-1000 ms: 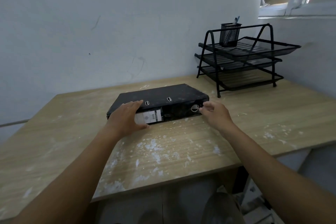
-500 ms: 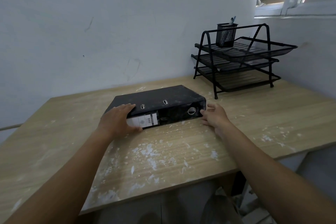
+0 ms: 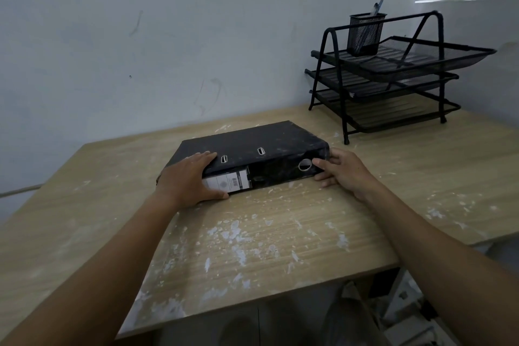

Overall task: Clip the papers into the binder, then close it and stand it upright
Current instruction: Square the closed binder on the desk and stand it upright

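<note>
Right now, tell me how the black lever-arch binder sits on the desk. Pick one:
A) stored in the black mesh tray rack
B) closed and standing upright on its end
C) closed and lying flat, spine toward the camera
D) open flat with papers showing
C: the black lever-arch binder lies closed and flat on the wooden desk, its labelled spine facing the camera, with the left hand and right hand at its two ends.

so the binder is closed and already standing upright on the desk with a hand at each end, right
Not quite. The head view shows the binder closed but lying flat on the desk, spine facing the person, not upright. The left hand and right hand are at its ends.
</note>
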Tool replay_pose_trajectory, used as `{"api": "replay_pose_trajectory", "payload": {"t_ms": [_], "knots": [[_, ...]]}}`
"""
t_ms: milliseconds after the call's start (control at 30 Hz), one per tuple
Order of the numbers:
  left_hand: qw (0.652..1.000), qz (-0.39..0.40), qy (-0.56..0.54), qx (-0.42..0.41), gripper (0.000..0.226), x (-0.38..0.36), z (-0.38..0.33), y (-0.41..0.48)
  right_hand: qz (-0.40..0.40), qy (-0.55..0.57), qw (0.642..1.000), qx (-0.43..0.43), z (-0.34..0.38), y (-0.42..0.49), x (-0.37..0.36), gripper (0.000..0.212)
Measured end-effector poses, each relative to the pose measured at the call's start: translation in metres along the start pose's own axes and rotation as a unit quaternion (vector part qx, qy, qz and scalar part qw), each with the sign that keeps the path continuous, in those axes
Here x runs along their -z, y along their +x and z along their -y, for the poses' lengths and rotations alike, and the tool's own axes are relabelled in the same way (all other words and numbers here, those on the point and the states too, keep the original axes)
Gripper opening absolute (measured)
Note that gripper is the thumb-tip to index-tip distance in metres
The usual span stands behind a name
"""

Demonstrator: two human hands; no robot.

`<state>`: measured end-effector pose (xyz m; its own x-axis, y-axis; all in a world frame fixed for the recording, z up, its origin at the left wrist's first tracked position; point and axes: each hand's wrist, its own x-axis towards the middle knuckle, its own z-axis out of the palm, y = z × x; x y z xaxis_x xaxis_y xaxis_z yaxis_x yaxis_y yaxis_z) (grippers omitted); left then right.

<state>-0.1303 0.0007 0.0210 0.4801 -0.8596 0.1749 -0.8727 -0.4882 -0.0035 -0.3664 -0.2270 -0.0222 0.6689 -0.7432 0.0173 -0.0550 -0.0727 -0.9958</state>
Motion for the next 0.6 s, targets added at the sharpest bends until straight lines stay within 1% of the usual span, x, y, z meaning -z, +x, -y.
{"api": "replay_pose_trajectory", "payload": {"t_ms": [67,167,300,400,500,600], "knots": [[1.0,-0.004,-0.001,0.0,0.108,0.0,-0.001,0.0,-0.007,-0.003,1.0,0.012,-0.002,0.002,0.0,0.021],[1.0,-0.027,0.001,-0.009,0.104,-0.002,-0.005,0.001,-0.016,-0.011,0.999,0.028,0.0,0.005,-0.002,0.015],[0.996,-0.086,0.013,-0.023,0.106,-0.006,-0.012,-0.001,-0.027,-0.047,0.997,0.057,0.016,0.004,-0.003,0.015],[0.99,-0.136,0.024,-0.041,0.107,-0.009,-0.017,-0.002,-0.036,-0.081,0.992,0.092,0.038,0.002,-0.007,0.003],[0.978,-0.192,0.039,-0.064,0.102,-0.008,-0.023,0.0,-0.055,-0.111,0.984,0.126,0.064,-0.001,-0.015,0.004],[0.969,-0.236,0.021,-0.072,0.097,-0.005,-0.026,0.004,-0.067,-0.146,0.974,0.158,0.088,-0.005,-0.022,0.008]]}}
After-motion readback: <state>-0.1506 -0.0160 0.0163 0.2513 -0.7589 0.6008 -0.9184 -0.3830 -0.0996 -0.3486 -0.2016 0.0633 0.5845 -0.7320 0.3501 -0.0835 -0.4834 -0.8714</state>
